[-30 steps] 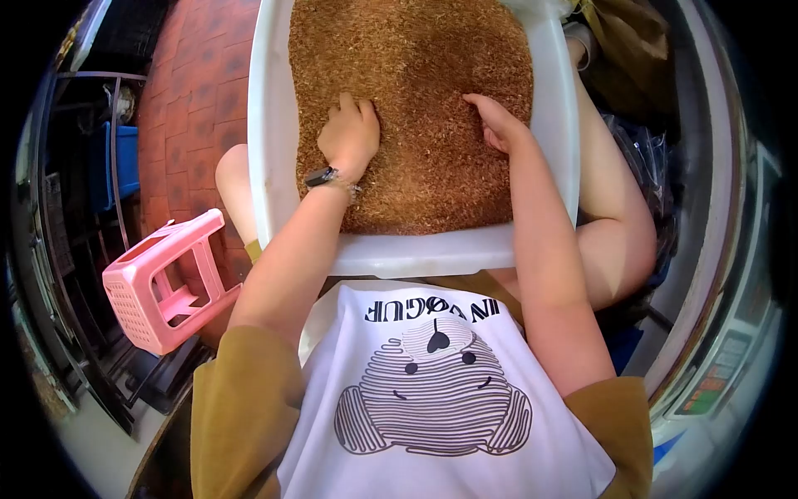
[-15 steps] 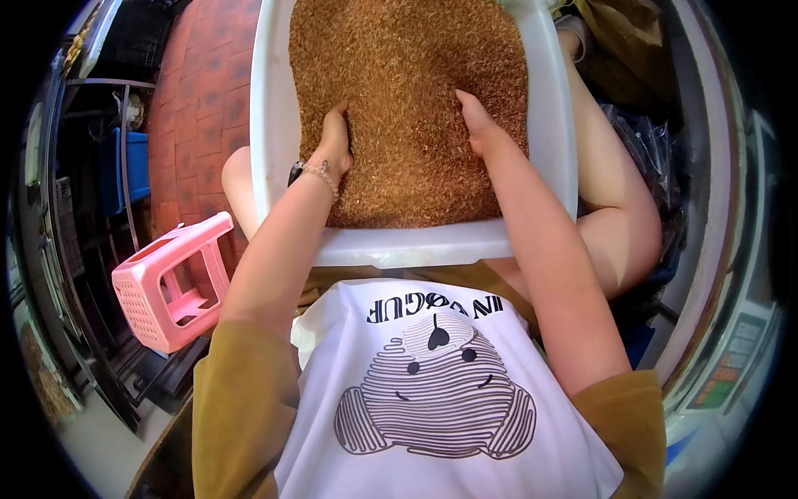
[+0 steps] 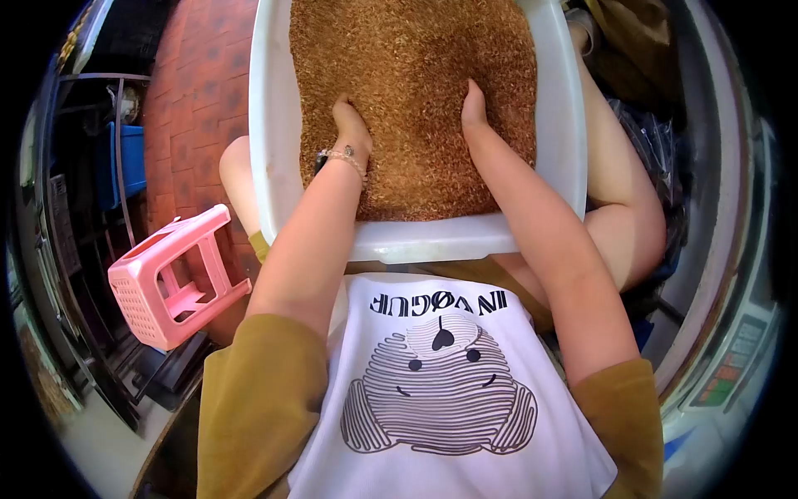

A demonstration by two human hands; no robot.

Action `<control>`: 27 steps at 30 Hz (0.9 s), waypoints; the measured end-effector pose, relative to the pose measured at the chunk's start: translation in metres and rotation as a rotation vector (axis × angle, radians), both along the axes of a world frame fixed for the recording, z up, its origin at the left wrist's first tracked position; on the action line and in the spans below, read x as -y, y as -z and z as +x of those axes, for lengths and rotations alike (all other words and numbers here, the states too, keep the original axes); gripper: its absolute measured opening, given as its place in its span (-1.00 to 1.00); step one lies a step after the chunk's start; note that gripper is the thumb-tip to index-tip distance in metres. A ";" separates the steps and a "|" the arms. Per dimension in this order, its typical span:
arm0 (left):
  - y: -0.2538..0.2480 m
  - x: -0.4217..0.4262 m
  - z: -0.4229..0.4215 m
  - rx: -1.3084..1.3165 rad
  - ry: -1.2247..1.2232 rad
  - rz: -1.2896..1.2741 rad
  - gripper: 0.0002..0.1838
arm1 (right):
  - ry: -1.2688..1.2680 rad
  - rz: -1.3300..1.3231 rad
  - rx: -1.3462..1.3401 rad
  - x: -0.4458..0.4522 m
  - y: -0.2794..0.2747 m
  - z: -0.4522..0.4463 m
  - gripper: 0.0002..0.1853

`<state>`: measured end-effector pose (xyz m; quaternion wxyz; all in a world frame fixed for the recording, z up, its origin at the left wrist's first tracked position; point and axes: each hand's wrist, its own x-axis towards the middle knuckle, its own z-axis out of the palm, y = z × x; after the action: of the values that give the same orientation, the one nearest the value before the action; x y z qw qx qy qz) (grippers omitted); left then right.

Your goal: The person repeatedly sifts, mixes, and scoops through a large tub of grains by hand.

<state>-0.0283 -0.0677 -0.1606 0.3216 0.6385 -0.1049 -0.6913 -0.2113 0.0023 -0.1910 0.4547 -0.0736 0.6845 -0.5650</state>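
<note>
Loose brown grain or husk-like material [image 3: 416, 158] fills much of a white plastic tub [image 3: 440, 241]. My left hand [image 3: 352, 130], with a beaded bracelet and a dark band at the wrist, is sunk into the left part of the material. On the right side, my right hand [image 3: 475, 108] is pushed in likewise. Both thumbs show, pointing away from me, while the other fingers are buried. A gap filled with the brown material lies between the hands. Whether the buried fingers close on any of it is hidden.
The tub sits between my bare legs [image 3: 619, 183]. A pink plastic stool [image 3: 170, 279] lies tipped on the red tiled floor [image 3: 187, 108] at left, near a metal rack with a blue crate [image 3: 129, 166]. Dark plastic bags [image 3: 652, 145] are at right.
My left hand has moved right, toward the middle of the tub. My right hand has shifted slightly away from me. The material's surface around the hands has been disturbed.
</note>
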 end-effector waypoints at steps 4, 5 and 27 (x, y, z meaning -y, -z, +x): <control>0.001 -0.004 0.006 -0.148 0.033 -0.086 -0.31 | 0.000 -0.003 -0.011 0.000 0.002 -0.002 -0.37; -0.005 -0.006 0.006 -0.175 0.029 -0.080 -0.31 | 0.001 -0.004 -0.014 0.000 0.002 -0.002 -0.37; -0.002 -0.011 0.007 -0.174 -0.127 -0.083 -0.48 | -0.023 0.037 0.175 -0.005 -0.046 0.007 -0.39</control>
<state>-0.0215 -0.0569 -0.1587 0.3990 0.5675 -0.0643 -0.7174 -0.2047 0.0072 -0.1449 0.5208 -0.0234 0.6516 -0.5510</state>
